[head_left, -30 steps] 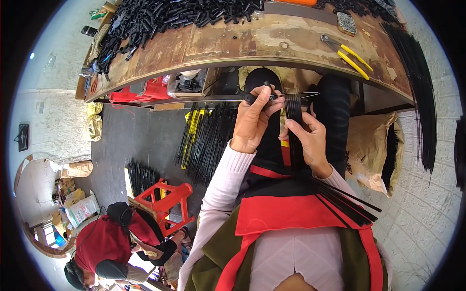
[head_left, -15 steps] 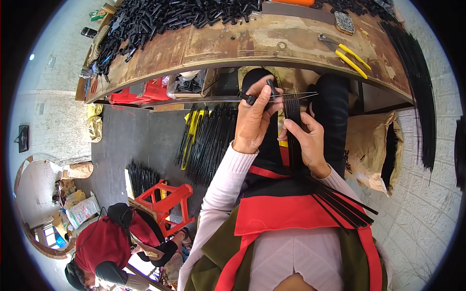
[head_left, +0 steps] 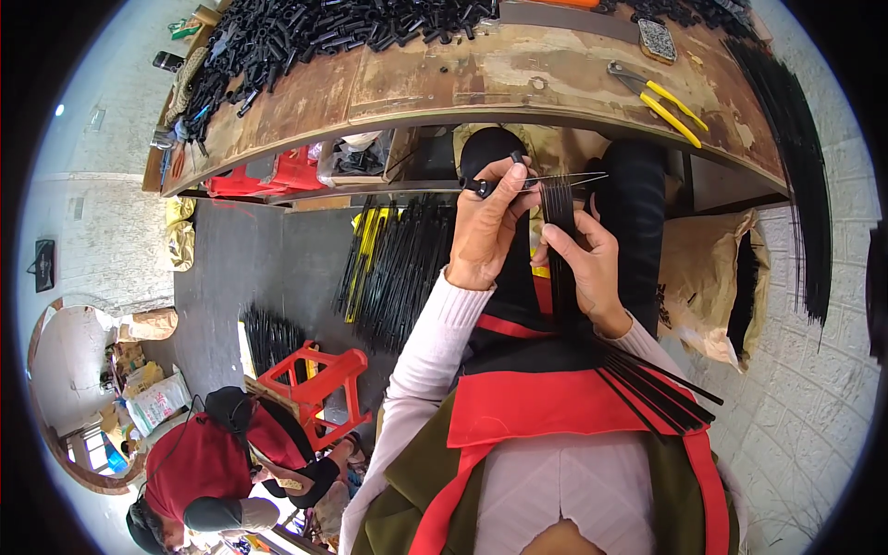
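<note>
My left hand [head_left: 483, 229] is closed, thumb against fingers, around a small black plastic tubular piece [head_left: 476, 187] with another black end poking up by the fingertips. Thin metal wires [head_left: 585, 177] run rightward from those fingers across the upper ends of a flat bunch of slim black rods [head_left: 558, 205]. That bunch is pinched in my right hand [head_left: 592, 270], its thumb lying over the front. Whether the wires pass between the rods is too fine to make out. Further black rods [head_left: 659, 400] lie across the red-and-black apron on my lap.
The wooden workbench [head_left: 407, 88] carries a heap of black tubular pieces [head_left: 314, 32], yellow-handled pincers [head_left: 659, 104] and long black rods [head_left: 786, 148] hanging off its right end. Rod bundles [head_left: 398, 268] and a red stool [head_left: 319, 388] stand left; a co-worker [head_left: 199, 458] bends nearby.
My left hand has shifted very slightly right, and the black piece in it has turned a little. My right hand stays put. The co-worker's arm has moved.
</note>
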A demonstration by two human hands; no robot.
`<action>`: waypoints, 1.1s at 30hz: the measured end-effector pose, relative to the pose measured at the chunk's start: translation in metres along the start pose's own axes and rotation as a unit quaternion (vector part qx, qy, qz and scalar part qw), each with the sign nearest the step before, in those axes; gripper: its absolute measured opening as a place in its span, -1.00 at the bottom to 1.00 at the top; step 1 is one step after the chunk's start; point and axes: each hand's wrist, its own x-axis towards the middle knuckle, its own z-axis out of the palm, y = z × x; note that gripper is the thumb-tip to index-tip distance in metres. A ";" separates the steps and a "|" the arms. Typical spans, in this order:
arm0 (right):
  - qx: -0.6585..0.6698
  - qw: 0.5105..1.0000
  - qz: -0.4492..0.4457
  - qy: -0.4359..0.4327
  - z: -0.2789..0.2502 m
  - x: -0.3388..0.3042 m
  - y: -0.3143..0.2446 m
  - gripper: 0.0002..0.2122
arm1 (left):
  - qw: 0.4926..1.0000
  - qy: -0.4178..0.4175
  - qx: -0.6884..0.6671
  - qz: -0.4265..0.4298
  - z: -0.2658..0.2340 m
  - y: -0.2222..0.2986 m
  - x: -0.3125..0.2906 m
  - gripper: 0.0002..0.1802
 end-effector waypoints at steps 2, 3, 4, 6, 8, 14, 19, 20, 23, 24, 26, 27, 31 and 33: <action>-0.015 1.000 0.002 -0.005 0.000 0.000 0.000 -0.84 | 1.000 0.006 0.000 -0.004 0.002 0.000 -0.001 -0.78; -0.012 1.000 0.002 -0.005 0.000 0.000 -0.001 -0.84 | 1.000 0.010 0.001 -0.010 0.003 0.000 -0.001 -0.77; -0.009 1.000 0.002 -0.006 0.001 0.000 -0.001 -0.84 | 1.000 0.015 0.002 -0.016 0.003 0.000 -0.001 -0.77; -0.008 1.000 0.005 -0.006 0.001 0.000 0.000 -0.84 | 1.000 0.009 0.000 -0.018 0.002 0.000 -0.001 -0.77; -0.008 1.000 0.006 -0.005 0.000 0.000 0.000 -0.84 | 1.000 0.002 -0.002 -0.021 0.002 0.000 -0.001 -0.78; -0.009 1.000 0.004 -0.002 0.002 0.000 -0.001 -0.84 | 1.000 0.000 0.002 -0.024 0.003 0.002 -0.002 -0.79; -0.021 1.000 0.005 -0.001 0.001 0.001 0.000 -0.83 | 0.999 0.006 -0.011 -0.031 0.003 0.002 -0.002 -0.80; -0.021 1.000 0.005 -0.001 0.002 0.001 -0.001 -0.83 | 0.999 0.006 -0.011 -0.031 0.003 0.002 -0.002 -0.80; -0.013 1.000 0.009 0.001 0.004 0.000 -0.001 -0.82 | 0.999 0.011 0.000 -0.032 0.001 0.004 -0.001 -0.80; -0.014 1.000 0.008 0.001 0.005 -0.001 -0.002 -0.82 | 1.000 0.007 0.001 -0.030 0.001 0.004 -0.002 -0.80; -0.015 1.000 0.006 0.001 0.006 -0.001 -0.002 -0.82 | 1.000 0.002 0.003 -0.027 0.001 0.005 -0.003 -0.80; -0.013 1.000 0.004 0.000 0.006 -0.001 -0.002 -0.82 | 1.000 0.004 0.013 -0.020 0.001 0.005 -0.003 -0.79; -0.012 1.000 -0.001 -0.007 0.006 0.000 0.000 -0.83 | 0.999 0.007 0.037 0.001 0.001 0.007 -0.006 -0.79; -0.007 1.000 0.001 -0.002 0.007 0.000 -0.001 -0.85 | 0.999 -0.002 0.050 0.001 -0.001 0.010 -0.009 -0.76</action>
